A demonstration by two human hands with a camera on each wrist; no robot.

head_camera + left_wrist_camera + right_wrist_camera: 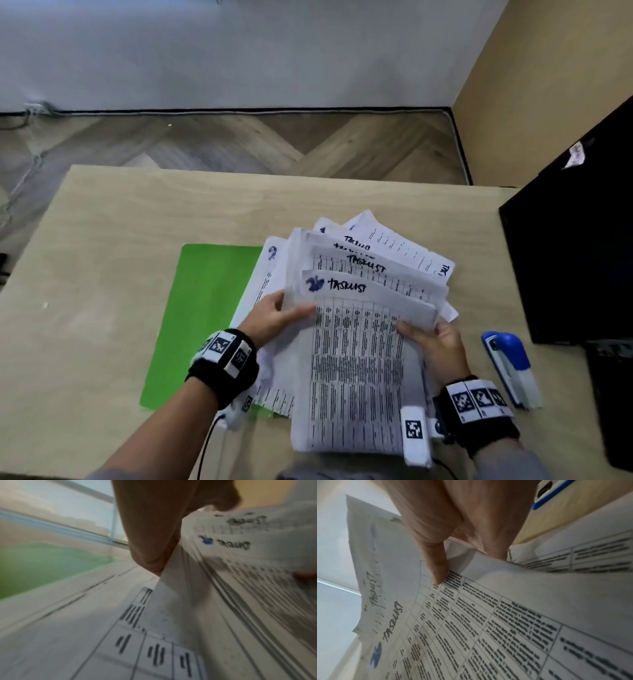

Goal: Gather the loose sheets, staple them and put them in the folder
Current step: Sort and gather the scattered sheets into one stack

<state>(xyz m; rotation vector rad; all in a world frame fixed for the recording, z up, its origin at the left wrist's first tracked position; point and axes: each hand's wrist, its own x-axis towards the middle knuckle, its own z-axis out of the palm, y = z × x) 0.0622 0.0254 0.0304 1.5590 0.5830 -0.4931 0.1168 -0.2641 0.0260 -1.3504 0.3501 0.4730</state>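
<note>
A fanned bundle of printed sheets (356, 329), each headed "TASKLIST" above a ruled table, is held over the middle of the tabletop (102, 240). Its left edge is gripped by the left hand (274, 317), thumb laid across the top page and fingers tucked beneath; its right edge is pinched by the right hand (433, 342), thumb on top, as is shown close up in the right wrist view (436, 561). The sheets are not yet squared: their top edges are splayed toward the far right, and a few more pages (270, 342) are seen lying under the left wrist, partly over the green folder (198, 318). The folder lies flat and closed on the tabletop, just left of the bundle. A blue and white stapler (512, 368) rests on the tabletop just beside the right hand, near a black cabinet (575, 257).

The gathering step is judged to be in hand, with stapling and filing not yet begun. For the next move, the remaining pages would need to be drawn into the bundle and the edges tapped level against the tabletop, so that one corner can be offered cleanly to the stapler. A firm grip on both sides would be called for, since fanned paper slips easily.
</note>
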